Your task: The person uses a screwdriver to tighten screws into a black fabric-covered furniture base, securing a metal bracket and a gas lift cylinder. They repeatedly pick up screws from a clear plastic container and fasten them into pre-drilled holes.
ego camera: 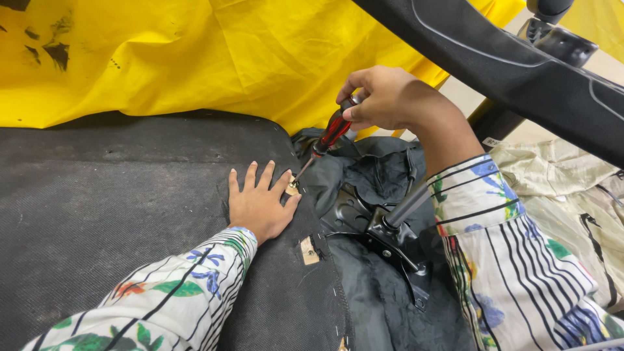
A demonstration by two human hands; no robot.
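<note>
On the black fabric underside (97, 214) the left hand (260, 205) lies flat beside a staple spot (292, 188) — the right hand (383, 97) grips a screwdriver (328, 136) there (another patch (310, 250) nearby waits).

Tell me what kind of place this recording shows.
Probably an upholstery or chair-repair workshop: an upturned seat base covered in stapled black fabric, its metal mounting plate, a red-handled screwdriver in the right hand, and a yellow tarp behind.

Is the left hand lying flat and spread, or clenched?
Flat and spread: the left hand lies palm-down, fingers splayed, on the black fabric beside the screwdriver tip.
</note>
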